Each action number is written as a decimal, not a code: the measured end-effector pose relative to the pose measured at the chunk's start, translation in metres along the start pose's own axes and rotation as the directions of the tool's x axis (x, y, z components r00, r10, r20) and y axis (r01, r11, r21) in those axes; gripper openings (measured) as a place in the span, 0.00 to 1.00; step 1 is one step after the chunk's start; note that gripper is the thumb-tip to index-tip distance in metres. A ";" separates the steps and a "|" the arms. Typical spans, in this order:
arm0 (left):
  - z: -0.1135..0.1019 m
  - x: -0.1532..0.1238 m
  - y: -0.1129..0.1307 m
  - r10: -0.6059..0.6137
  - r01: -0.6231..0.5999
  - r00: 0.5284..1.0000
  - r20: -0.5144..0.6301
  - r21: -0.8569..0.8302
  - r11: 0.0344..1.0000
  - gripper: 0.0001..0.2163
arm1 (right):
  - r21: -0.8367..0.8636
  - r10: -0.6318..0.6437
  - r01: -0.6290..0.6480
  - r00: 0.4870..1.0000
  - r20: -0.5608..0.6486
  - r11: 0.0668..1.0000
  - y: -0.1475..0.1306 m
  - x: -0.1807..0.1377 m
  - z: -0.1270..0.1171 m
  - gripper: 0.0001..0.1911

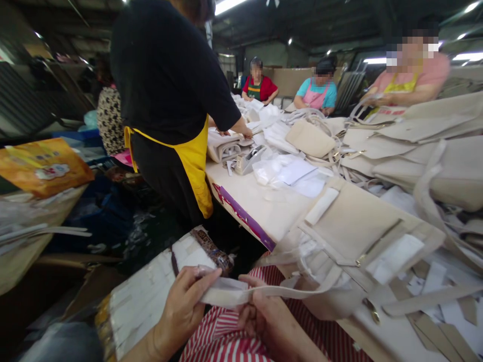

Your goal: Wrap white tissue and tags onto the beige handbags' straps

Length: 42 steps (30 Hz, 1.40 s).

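Over a red-and-white striped apron [226,337], my hands hold a beige bag strap [290,291] stretched between them. My left hand [184,296] pinches the end of a whitish, partly see-through wrapping strip [226,290] that lies along the strap. My right hand [266,311] has its thumb on top of the strap, fingers curled beneath. The strap runs right to a beige handbag [362,216] lying on the table edge, with white wrapping pieces and a gold-coloured zip pull on it.
A worktable [260,201] carries piled beige bags [433,151], white paper [296,171] and plastic. Beige and white scraps [445,306] lie at right. A person in a yellow apron [196,166] stands ahead; others work beyond. A taped white foam box [147,296] sits at left.
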<state>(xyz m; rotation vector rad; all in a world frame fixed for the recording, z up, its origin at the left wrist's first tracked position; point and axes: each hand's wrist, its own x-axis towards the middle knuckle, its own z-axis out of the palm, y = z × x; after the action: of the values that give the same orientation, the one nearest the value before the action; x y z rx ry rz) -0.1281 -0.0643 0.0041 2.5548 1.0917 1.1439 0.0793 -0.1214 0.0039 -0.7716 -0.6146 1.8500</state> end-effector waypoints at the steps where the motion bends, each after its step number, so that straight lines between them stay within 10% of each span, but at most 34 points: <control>1: 0.001 -0.003 0.003 0.008 -0.006 0.999 0.044 -0.047 0.999 0.25 | 0.074 -0.009 0.015 0.997 -0.083 0.997 -0.001 0.001 0.000 0.21; 5: -0.004 -0.005 0.020 -0.151 0.275 0.905 0.397 -0.277 0.921 0.24 | 0.162 0.023 0.000 0.990 -0.139 0.987 -0.005 0.006 -0.004 0.11; 9: -0.007 0.008 0.032 -0.195 0.790 0.557 0.807 -0.443 0.423 0.33 | 0.111 0.024 -0.019 0.999 -0.046 0.994 -0.015 0.007 -0.008 0.07; 11: -0.001 0.013 0.031 -0.109 0.882 0.456 0.883 -0.432 0.190 0.30 | 0.071 0.013 -0.011 1.000 -0.023 0.997 -0.022 0.008 -0.010 0.06; 19: 0.035 0.025 0.020 0.086 0.955 0.297 0.951 -0.296 -0.018 0.25 | -0.044 -0.047 0.054 0.988 0.150 0.998 -0.040 0.011 -0.017 0.04; 22: 0.034 0.036 0.020 -0.108 0.928 0.368 0.923 -0.359 0.096 0.21 | 0.047 -0.037 0.035 0.999 0.040 0.998 -0.036 0.007 -0.023 0.15; 25: 0.025 0.046 0.021 -0.388 0.764 0.618 0.683 -0.406 0.501 0.12 | 0.166 -0.029 0.047 0.993 -0.111 0.985 -0.028 0.006 -0.027 0.17; 28: 0.015 0.051 0.026 -0.282 0.509 0.770 0.572 -0.284 0.813 0.10 | 0.285 -0.019 0.087 0.973 -0.231 0.955 -0.026 0.005 -0.027 0.16; 31: 0.013 0.050 0.031 -0.243 0.523 0.726 0.643 -0.287 0.802 0.08 | 0.294 -0.042 0.132 0.955 -0.292 0.947 -0.031 0.005 -0.026 0.16; 37: 0.025 0.044 0.032 -0.234 0.813 0.549 0.802 -0.446 0.374 0.18 | 0.124 -0.038 0.098 0.910 -0.414 0.987 -0.041 0.000 -0.039 0.16; 42: 0.034 0.050 0.035 -0.269 0.781 0.574 0.773 -0.417 0.465 0.13 | 0.036 -0.107 0.138 0.886 -0.451 0.990 -0.042 -0.003 -0.054 0.16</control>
<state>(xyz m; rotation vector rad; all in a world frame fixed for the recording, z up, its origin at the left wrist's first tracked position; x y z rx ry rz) -0.0624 -0.0516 0.0238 1.4816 0.9041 0.3425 0.1457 -0.1051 -0.0021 -1.0489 -0.2924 1.4956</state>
